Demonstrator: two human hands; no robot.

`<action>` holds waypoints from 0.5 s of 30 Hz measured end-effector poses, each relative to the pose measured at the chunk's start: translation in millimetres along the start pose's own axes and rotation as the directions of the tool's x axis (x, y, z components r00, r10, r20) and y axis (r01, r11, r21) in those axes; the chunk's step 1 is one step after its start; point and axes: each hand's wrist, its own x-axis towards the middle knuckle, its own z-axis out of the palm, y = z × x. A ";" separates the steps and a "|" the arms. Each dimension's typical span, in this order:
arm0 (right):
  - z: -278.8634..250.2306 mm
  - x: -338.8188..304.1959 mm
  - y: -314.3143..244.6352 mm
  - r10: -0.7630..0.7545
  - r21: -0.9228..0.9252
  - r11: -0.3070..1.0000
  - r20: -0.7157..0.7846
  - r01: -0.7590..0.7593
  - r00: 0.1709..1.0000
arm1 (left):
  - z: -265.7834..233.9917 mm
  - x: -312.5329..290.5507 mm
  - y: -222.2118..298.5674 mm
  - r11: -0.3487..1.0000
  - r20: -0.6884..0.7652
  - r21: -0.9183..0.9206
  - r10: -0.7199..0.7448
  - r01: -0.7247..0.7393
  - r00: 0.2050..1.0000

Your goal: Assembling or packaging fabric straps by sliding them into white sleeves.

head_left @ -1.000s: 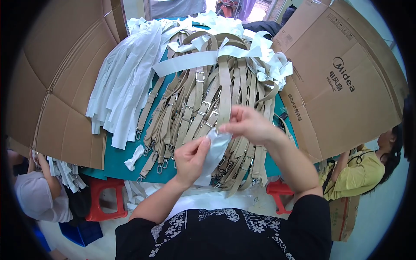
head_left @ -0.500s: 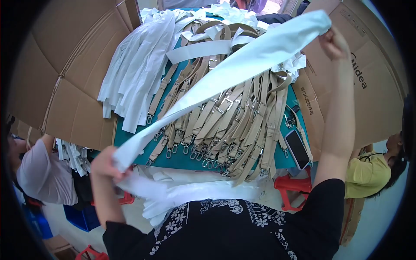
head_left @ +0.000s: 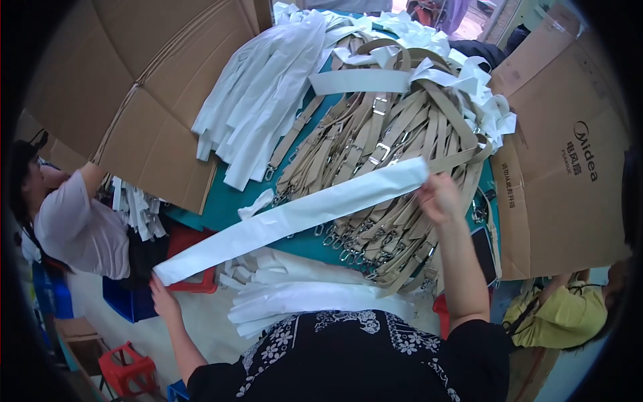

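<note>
A long white paper-like strip (head_left: 295,218) is stretched flat and slanting across the front of the table, held at both ends. My left hand (head_left: 164,299) pinches its lower left end, out past the table edge. At its upper right end my right hand (head_left: 440,199) is closed on it, over a pile of beige straps (head_left: 382,144) with metal buckles and snap hooks. Whether anything lies inside the strip cannot be seen. Just behind it, a small crumpled white piece (head_left: 256,204) rests on the table (head_left: 224,194). White strips (head_left: 321,295) also lie across my lap.
A heap of white strips (head_left: 261,100) covers the table's left back. Tall cardboard boxes stand left (head_left: 161,114) and right (head_left: 562,167). A phone (head_left: 483,254) lies at the right edge. People sit at both sides, and a red stool (head_left: 127,368) is on the floor at left.
My right hand has come down and inward, and my left hand sits lower. The strip, twisted before, is now flat and taut. A crumpled white piece shows on the table. The view has shifted.
</note>
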 end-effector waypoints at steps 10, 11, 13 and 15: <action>59.3 -31.1 41.4 0.144 -0.291 0.954 0.235 -0.071 0.961 | -167.5 32.2 293.3 0.065 -0.171 -0.962 0.620 -0.267 0.766; 64.1 -36.0 39.6 0.161 -0.240 0.966 0.244 -0.101 0.956 | -183.6 25.9 330.8 -0.058 -0.192 -0.975 0.714 -0.217 0.674; 70.5 -40.6 42.0 0.125 -0.259 0.964 0.239 -0.061 0.963 | -190.3 25.8 369.1 -0.146 -0.082 -0.983 0.888 0.108 0.453; 64.7 -41.4 41.2 0.054 -0.356 0.933 0.264 0.045 0.963 | -177.9 31.7 383.1 0.024 0.096 -0.940 0.976 0.342 0.197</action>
